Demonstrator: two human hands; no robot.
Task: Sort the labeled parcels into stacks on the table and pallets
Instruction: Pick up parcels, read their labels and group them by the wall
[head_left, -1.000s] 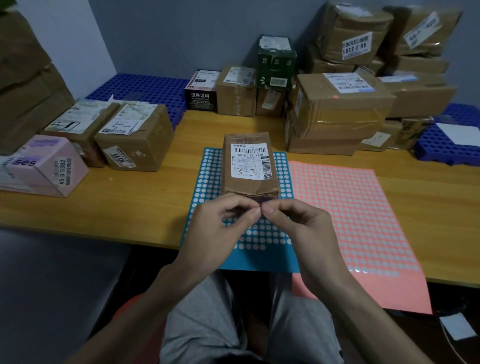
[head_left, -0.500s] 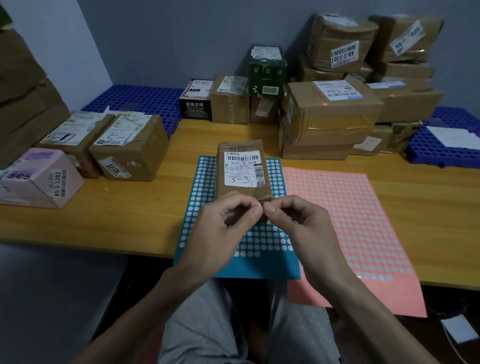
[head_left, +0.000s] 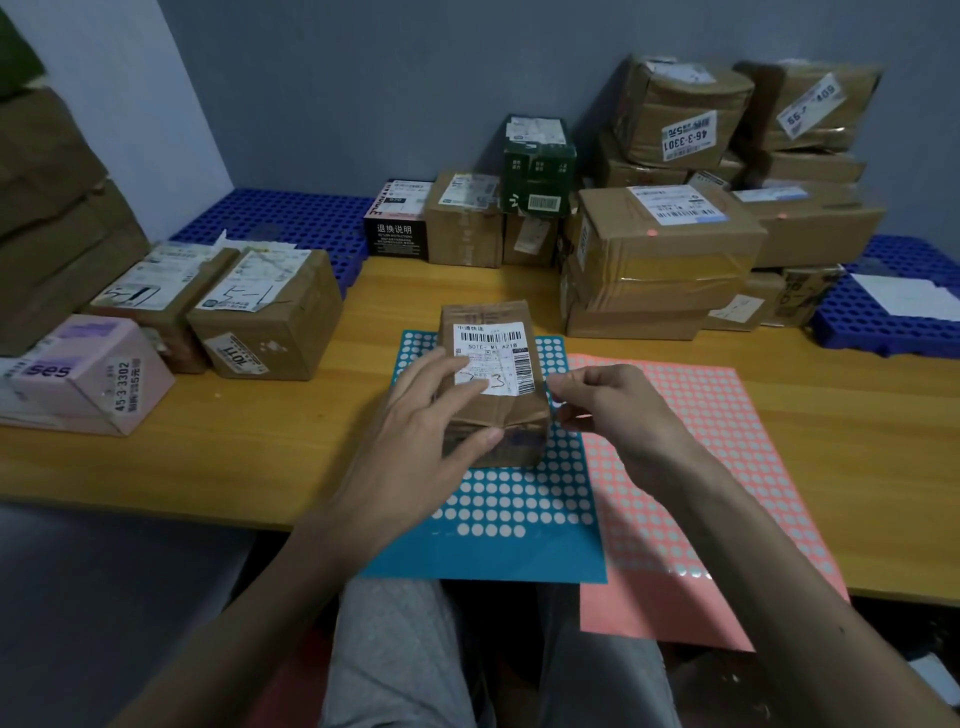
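On the blue sheet (head_left: 519, 519) at the middle of the tabletop (head_left: 208, 457) stands the parcel (head_left: 488, 322), label up. A moment ago both hands met fingertip to fingertip in front of it; now they have parted. The left hand (head_left: 426, 421) has gone onto the parcel, its grip closed on it with fingers across the top and thumb against the near end. The right hand (head_left: 608, 410) hangs just beside the parcel's right edge, fingers curled. Whether that grip pinches anything small, I cannot tell. The fiddling at the front looks finished, so the parcel is probably about to be lifted to a stack.

Counted:
- Two dotted sheets lie side by side, the blue one and a pink sheet (head_left: 701, 467).
- Two blue pallets show, one back left (head_left: 291, 218) and one at right (head_left: 872, 322).
- Three parcels sit at left, a pink box (head_left: 93, 374) and two brown boxes (head_left: 270, 322).
- Four stand along the back, black, brown, and green atop another brown.
- A right-hand heap overlaps too much for an exact count.
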